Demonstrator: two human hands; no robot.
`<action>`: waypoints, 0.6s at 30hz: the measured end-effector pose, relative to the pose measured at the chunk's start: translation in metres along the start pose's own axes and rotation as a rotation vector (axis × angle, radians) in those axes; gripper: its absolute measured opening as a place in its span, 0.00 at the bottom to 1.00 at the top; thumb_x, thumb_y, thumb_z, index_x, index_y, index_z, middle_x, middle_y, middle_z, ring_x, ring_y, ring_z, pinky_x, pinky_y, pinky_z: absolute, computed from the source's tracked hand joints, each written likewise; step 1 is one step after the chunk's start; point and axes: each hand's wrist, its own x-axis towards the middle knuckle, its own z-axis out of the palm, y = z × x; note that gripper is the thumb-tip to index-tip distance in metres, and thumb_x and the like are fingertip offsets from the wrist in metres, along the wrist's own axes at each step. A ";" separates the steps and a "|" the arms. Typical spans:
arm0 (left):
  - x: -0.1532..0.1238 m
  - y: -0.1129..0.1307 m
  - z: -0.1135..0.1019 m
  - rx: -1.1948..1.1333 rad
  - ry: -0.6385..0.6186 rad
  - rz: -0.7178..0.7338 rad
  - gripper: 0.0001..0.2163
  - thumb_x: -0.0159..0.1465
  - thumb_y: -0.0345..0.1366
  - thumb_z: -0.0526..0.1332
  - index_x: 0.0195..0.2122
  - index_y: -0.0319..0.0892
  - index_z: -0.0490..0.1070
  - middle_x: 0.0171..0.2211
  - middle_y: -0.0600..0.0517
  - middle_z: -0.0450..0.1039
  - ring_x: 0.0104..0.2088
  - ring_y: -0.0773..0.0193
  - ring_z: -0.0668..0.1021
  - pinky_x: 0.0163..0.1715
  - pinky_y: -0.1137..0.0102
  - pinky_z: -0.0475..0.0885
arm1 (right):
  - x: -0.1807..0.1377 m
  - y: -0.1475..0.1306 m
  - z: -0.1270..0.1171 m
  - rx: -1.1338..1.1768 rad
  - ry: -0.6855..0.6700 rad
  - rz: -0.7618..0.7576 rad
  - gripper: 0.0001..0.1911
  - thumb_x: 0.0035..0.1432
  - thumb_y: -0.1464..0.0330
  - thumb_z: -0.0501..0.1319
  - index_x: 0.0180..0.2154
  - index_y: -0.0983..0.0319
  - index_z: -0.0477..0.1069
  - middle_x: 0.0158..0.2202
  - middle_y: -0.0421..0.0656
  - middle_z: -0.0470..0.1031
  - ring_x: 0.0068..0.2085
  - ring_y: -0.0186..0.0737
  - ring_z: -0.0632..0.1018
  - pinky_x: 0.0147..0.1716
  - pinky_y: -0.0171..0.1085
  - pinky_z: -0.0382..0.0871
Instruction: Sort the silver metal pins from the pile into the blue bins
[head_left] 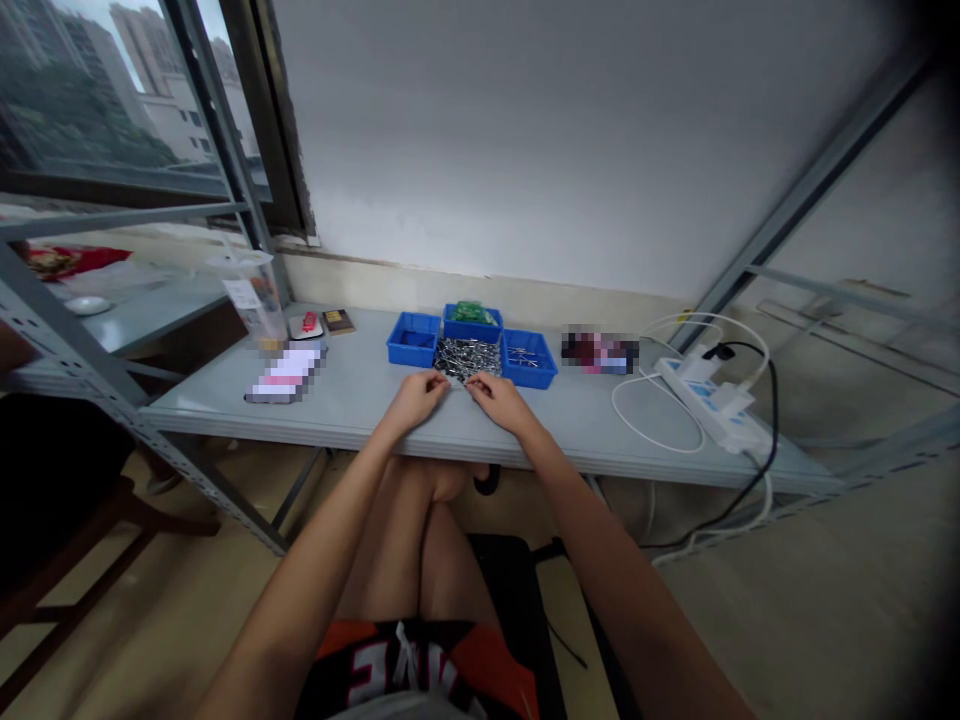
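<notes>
A pile of small shiny metal parts lies on the grey shelf table, with dark pieces among them. At its near edge, my left hand has its fingers pinched together; what they hold is too small to name. My right hand is close by on the right, its fingertips also closed at the pile's edge around something I cannot make out. Around the pile stand a blue bin on the left, a blue bin behind with green packets in it, and a blue bin on the right holding some thin metal pieces.
To the left are a phone, a plastic drink cup, a small red item and a dark box. On the right lie a blurred-out object and a white power strip with looping cables. Metal posts flank the table.
</notes>
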 end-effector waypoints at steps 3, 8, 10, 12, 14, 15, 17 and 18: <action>0.000 0.001 0.000 0.011 -0.001 -0.001 0.11 0.60 0.38 0.53 0.28 0.38 0.70 0.24 0.53 0.71 0.27 0.65 0.71 0.29 0.72 0.62 | 0.000 0.001 0.000 -0.003 -0.003 -0.009 0.10 0.59 0.64 0.52 0.35 0.61 0.70 0.27 0.39 0.73 0.27 0.33 0.70 0.29 0.31 0.60; -0.001 0.004 -0.002 0.024 -0.007 -0.006 0.13 0.61 0.39 0.52 0.26 0.38 0.69 0.23 0.53 0.70 0.26 0.65 0.71 0.29 0.72 0.62 | 0.000 0.003 0.001 -0.020 -0.018 -0.012 0.11 0.60 0.64 0.51 0.34 0.60 0.70 0.27 0.39 0.73 0.28 0.34 0.71 0.31 0.32 0.61; 0.000 0.004 -0.002 0.023 -0.009 -0.007 0.13 0.61 0.40 0.52 0.26 0.38 0.69 0.23 0.53 0.69 0.26 0.65 0.70 0.28 0.72 0.61 | 0.000 0.002 0.000 -0.028 -0.020 -0.007 0.11 0.60 0.63 0.51 0.34 0.60 0.70 0.26 0.39 0.73 0.28 0.34 0.71 0.30 0.32 0.60; 0.000 0.005 -0.001 0.017 -0.007 -0.005 0.13 0.61 0.40 0.52 0.26 0.38 0.69 0.23 0.54 0.69 0.26 0.66 0.70 0.28 0.73 0.61 | 0.000 0.002 0.000 -0.028 -0.023 -0.012 0.11 0.60 0.63 0.51 0.33 0.60 0.70 0.26 0.39 0.72 0.27 0.34 0.71 0.30 0.32 0.60; 0.000 0.005 -0.001 0.006 -0.004 -0.006 0.12 0.60 0.40 0.53 0.27 0.38 0.69 0.23 0.54 0.70 0.26 0.66 0.70 0.28 0.73 0.61 | -0.001 0.001 0.000 -0.020 -0.024 -0.020 0.12 0.60 0.64 0.51 0.33 0.60 0.70 0.26 0.39 0.72 0.27 0.34 0.71 0.30 0.32 0.60; 0.000 0.005 -0.001 -0.004 -0.003 -0.009 0.12 0.60 0.40 0.54 0.27 0.38 0.70 0.24 0.53 0.70 0.26 0.66 0.70 0.28 0.73 0.61 | -0.001 0.001 -0.001 -0.016 -0.024 -0.022 0.12 0.60 0.64 0.51 0.33 0.61 0.70 0.26 0.39 0.72 0.27 0.34 0.71 0.30 0.32 0.60; 0.000 0.004 0.000 -0.024 -0.006 -0.016 0.12 0.59 0.41 0.55 0.28 0.38 0.70 0.24 0.53 0.71 0.26 0.66 0.70 0.28 0.73 0.62 | -0.001 0.001 -0.001 -0.012 -0.022 -0.017 0.11 0.60 0.63 0.51 0.34 0.60 0.70 0.26 0.39 0.72 0.28 0.33 0.71 0.30 0.32 0.60; 0.000 0.004 0.000 -0.032 -0.006 -0.018 0.12 0.59 0.41 0.55 0.28 0.38 0.70 0.24 0.53 0.71 0.26 0.66 0.70 0.27 0.73 0.62 | -0.001 0.001 -0.001 -0.011 -0.023 -0.014 0.11 0.60 0.63 0.51 0.34 0.60 0.70 0.26 0.39 0.72 0.28 0.33 0.71 0.30 0.32 0.60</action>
